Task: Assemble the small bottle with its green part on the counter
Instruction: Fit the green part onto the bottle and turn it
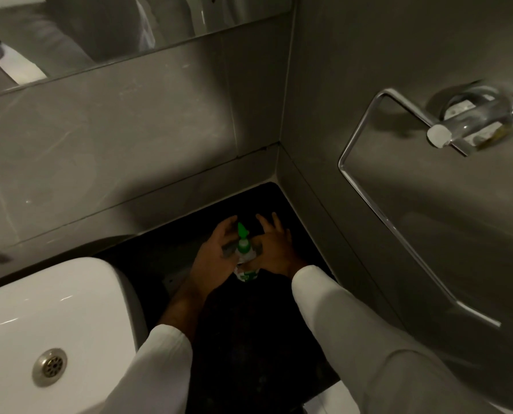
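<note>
**Two hands on one small bottle at the counter corner**

I recorded one small bottle (245, 265) standing upright on the black counter (249, 339), near the corner where the two grey walls met. It had a pale body with a green-and-white label low down, and one green part (243, 238) at its top, a collar rising to a pointed tip. I could not tell whether that green part was fully seated on the neck or only resting there.

Two bare hands were at the bottle, one on each side. The left hand (216, 258) was curled loosely against the bottle's left side, its fingers bent round towards the green part; the view was too dim for me to confirm a firm grasp. The right hand (274, 249) lay against the bottle's right side with its fingers spread and extended away from me, palm down; contact at the lower body looked likely, but I could not tell whether it gripped. Both forearms wore white sleeves, two in all, the left pushed back further up the arm.

Other items, counted: one white basin (55, 309) to the left of the counter, with one metal drain (49, 367); one chrome towel ring (398, 204) on the right wall; one mirror (115, 28) above the back wall.
</note>
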